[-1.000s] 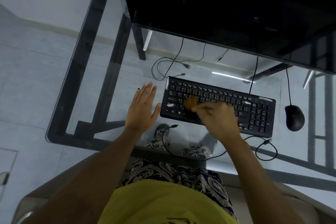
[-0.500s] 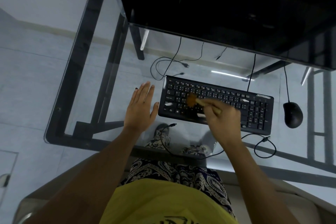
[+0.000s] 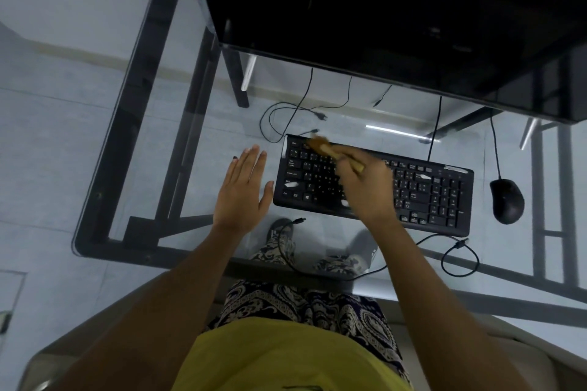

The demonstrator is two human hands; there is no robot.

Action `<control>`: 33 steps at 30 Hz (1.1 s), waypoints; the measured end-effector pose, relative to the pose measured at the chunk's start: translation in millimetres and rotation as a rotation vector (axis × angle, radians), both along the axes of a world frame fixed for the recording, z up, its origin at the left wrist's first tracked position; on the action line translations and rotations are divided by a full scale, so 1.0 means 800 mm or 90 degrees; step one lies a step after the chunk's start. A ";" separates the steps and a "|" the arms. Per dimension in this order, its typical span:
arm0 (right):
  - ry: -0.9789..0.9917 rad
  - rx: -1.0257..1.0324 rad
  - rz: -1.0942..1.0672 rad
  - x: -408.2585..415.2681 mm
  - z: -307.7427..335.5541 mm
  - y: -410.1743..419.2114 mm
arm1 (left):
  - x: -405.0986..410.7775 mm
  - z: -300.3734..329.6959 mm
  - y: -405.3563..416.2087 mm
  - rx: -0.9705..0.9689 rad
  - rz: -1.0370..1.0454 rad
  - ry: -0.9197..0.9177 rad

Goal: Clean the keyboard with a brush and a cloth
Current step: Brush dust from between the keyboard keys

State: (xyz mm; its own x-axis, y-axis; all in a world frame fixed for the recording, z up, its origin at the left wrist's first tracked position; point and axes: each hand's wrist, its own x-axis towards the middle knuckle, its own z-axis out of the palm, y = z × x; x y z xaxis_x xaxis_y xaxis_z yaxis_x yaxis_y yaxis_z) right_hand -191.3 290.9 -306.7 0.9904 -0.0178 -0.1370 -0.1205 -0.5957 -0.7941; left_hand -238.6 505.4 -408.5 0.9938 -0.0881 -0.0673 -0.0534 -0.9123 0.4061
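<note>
A black keyboard [image 3: 441, 197] lies on the glass desk [image 3: 178, 168] in front of me. My right hand [image 3: 370, 190] grips a brush with a pale wooden handle. The brush [image 3: 320, 145] has brown bristles, blurred, resting on the keyboard's top left keys. My left hand [image 3: 243, 192] lies flat on the glass just left of the keyboard, fingers straight, thumb near the keyboard's left edge. No cloth is in view.
A large black monitor [image 3: 381, 16] overhangs the far side of the desk. A black mouse [image 3: 507, 200] sits to the right of the keyboard. Loose cables [image 3: 457, 259] curl near the desk's front edge. My legs show through the glass.
The brush has swept from the keyboard's middle left rows up and away to its top left corner. My left hand has stayed flat beside the keyboard.
</note>
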 end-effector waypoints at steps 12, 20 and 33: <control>-0.017 -0.123 -0.142 -0.003 -0.001 -0.085 | 0.008 0.029 -0.029 -0.102 -0.045 -0.037; 0.012 0.008 -0.186 -0.023 0.012 -0.111 | 0.044 0.050 -0.119 0.051 -0.256 0.008; 0.065 0.040 -0.020 -0.034 0.012 -0.107 | 0.040 0.047 -0.145 0.095 -0.239 0.041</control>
State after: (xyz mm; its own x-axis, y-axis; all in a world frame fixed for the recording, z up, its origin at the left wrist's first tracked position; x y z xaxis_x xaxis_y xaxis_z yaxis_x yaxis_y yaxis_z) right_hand -218.6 205.4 -297.0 0.9702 -0.0374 -0.2395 -0.2214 -0.5393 -0.8125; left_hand -206.5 389.1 -370.9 0.8876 -0.4289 -0.1681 -0.3732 -0.8833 0.2836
